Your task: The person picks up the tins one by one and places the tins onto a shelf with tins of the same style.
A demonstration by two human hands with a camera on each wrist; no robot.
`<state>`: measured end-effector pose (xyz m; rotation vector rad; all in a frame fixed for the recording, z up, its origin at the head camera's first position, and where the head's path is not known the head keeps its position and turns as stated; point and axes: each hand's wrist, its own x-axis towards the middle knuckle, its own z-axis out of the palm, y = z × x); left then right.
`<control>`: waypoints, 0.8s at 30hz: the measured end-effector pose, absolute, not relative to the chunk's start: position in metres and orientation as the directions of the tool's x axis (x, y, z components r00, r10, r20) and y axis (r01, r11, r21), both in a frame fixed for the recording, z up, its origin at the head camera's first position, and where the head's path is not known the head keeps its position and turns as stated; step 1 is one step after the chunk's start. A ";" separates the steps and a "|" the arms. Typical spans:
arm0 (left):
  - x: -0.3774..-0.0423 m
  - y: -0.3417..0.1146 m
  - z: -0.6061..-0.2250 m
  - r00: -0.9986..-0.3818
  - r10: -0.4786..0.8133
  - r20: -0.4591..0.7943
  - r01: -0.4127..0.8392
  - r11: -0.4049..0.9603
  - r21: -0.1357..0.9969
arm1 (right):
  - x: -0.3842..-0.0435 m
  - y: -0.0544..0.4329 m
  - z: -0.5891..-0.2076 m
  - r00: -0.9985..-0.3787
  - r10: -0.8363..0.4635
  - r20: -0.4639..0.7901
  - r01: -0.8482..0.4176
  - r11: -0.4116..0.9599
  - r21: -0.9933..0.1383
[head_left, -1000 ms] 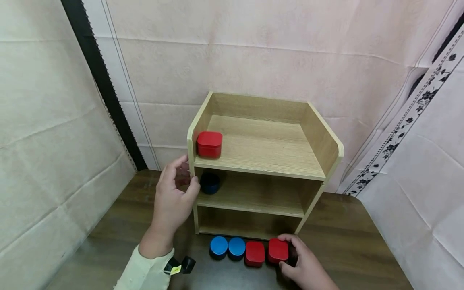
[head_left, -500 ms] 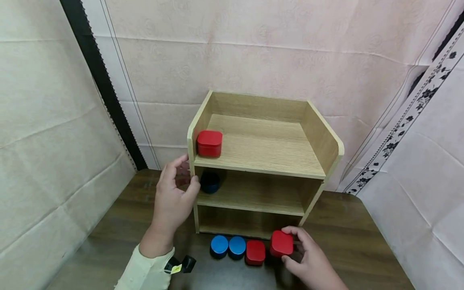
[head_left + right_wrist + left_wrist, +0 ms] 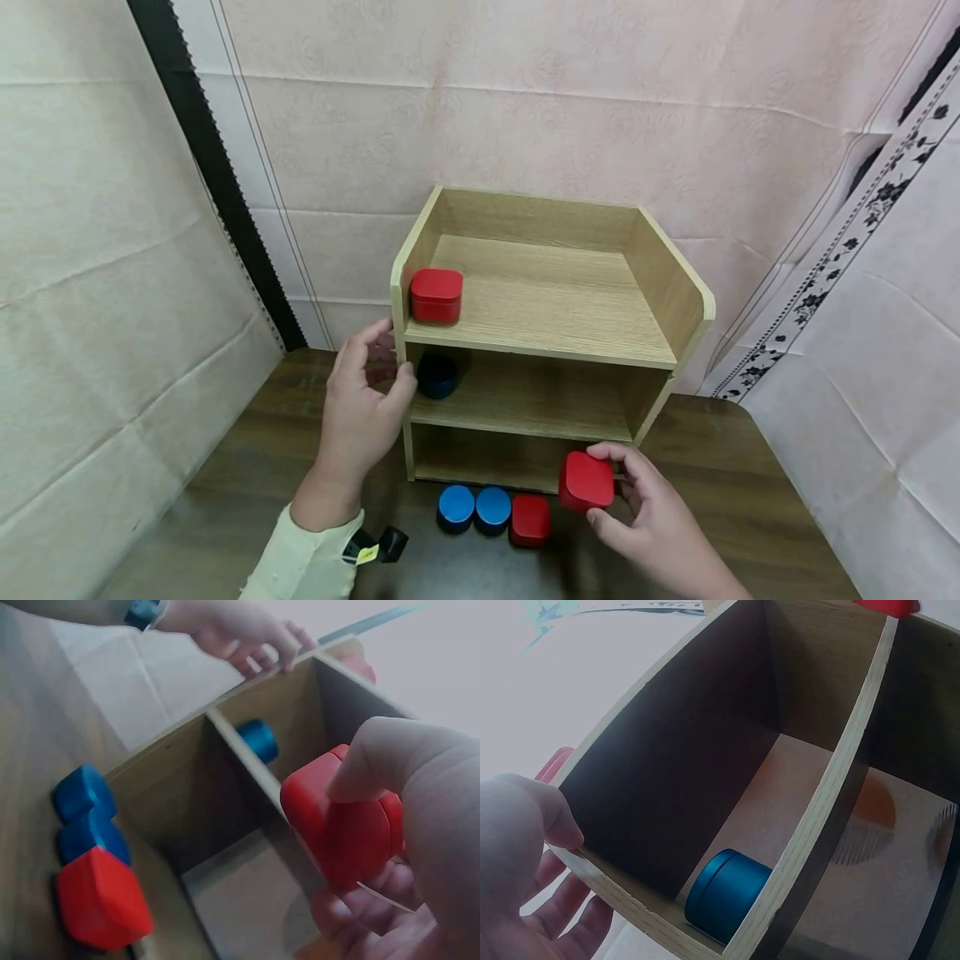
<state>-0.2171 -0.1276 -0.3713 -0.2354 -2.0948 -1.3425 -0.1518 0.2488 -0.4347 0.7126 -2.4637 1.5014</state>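
Note:
My left hand [image 3: 363,412] grips the left side panel of a small wooden shelf [image 3: 555,283], thumb at the front edge and fingers outside. My right hand [image 3: 652,512] pinches a red square tin [image 3: 587,481] by its sides, raised off the table in front of the shelf's lower right. Another red square tin [image 3: 437,296] sits at the left of the top level. Below it, a blue round tin [image 3: 727,894] stands on the middle level, by the left panel. Two blue round tins [image 3: 456,507] and one red square tin [image 3: 530,520] line up before the shelf.
The brown wooden table [image 3: 247,483] carries the shelf. Pale cloth [image 3: 525,100] hangs behind it and on both sides. A black strap with a yellow tag [image 3: 365,554] is on my left wrist.
My right hand has lifted the red square tin from the right end of the row, up and slightly right. The left hand stays on the shelf's side.

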 end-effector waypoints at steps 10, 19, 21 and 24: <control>-0.217 -0.127 -0.371 -0.786 -0.177 0.593 0.466 0.461 0.755 | -0.150 0.245 -0.404 -0.846 -0.342 0.410 -0.514 0.319 -0.796; -0.217 -0.126 -0.371 -0.785 -0.180 0.592 0.473 0.443 0.762 | -0.151 0.238 -0.382 -0.817 -0.373 0.440 -0.554 0.293 -0.780; -0.217 -0.126 -0.371 -0.785 -0.182 0.593 0.473 0.442 0.762 | -0.151 0.237 -0.376 -0.815 -0.374 0.443 -0.557 0.291 -0.778; -0.218 -0.126 -0.371 -0.786 -0.181 0.591 0.472 0.442 0.763 | -0.151 0.235 -0.368 -0.815 -0.372 0.444 -0.559 0.301 -0.773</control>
